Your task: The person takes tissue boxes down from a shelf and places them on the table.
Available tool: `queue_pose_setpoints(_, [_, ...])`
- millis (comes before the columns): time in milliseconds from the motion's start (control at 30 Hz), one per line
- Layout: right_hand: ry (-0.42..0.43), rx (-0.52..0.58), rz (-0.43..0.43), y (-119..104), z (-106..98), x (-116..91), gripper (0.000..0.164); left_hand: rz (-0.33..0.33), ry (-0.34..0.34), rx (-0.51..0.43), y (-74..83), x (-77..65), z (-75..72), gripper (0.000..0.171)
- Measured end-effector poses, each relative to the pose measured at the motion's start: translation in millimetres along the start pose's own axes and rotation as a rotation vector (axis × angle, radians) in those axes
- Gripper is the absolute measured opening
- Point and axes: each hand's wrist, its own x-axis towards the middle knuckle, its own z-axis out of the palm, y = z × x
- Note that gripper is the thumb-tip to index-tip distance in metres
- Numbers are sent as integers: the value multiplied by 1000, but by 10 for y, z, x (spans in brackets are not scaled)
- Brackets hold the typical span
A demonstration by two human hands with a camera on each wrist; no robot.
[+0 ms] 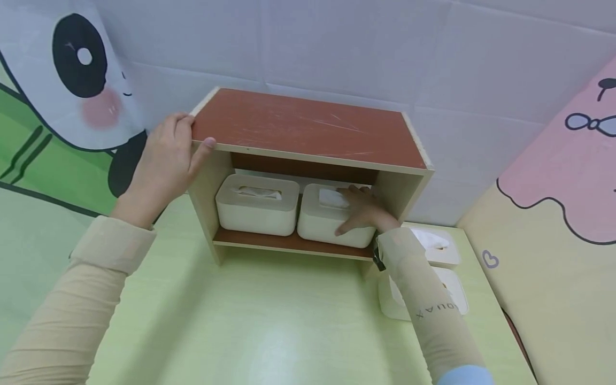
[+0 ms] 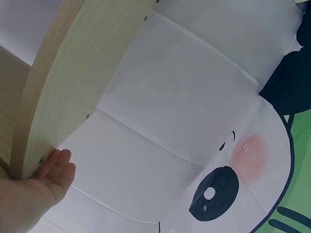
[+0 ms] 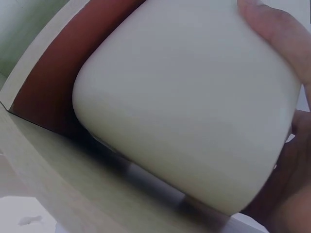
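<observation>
A small wooden shelf [image 1: 308, 128] with a reddish-brown top stands against the wall. My left hand [image 1: 167, 160] grips its upper left corner, thumb at the front edge and fingers around the side panel [image 2: 63, 97]. Inside, two cream tissue boxes sit side by side: the left tissue box [image 1: 257, 214] and the right tissue box [image 1: 320, 224]. My right hand [image 1: 363, 209] reaches in and holds the right one, thumb on its front and fingers over its top. Close up in the right wrist view, that right box [image 3: 189, 97] fills the middle, beside the shelf's side panel [image 3: 63, 174].
Right of the shelf, another tissue box [image 1: 438, 246] stands on the pale green table [image 1: 269, 326], with a further tissue box [image 1: 454, 283] nearer, partly behind my right sleeve. Cartoon-printed sheets [image 1: 568, 160] cover the walls on both sides.
</observation>
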Motion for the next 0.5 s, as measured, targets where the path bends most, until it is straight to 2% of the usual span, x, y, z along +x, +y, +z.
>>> queue_pose_setpoints(167, [-3, 12, 15, -20, -14, -39, 113, 5, 4, 2, -2, 1, 4, 54])
queue_pose_setpoints(500, [25, -36, 16, -58, -27, -148, 113, -5, -7, 2, -12, 0, 6, 56])
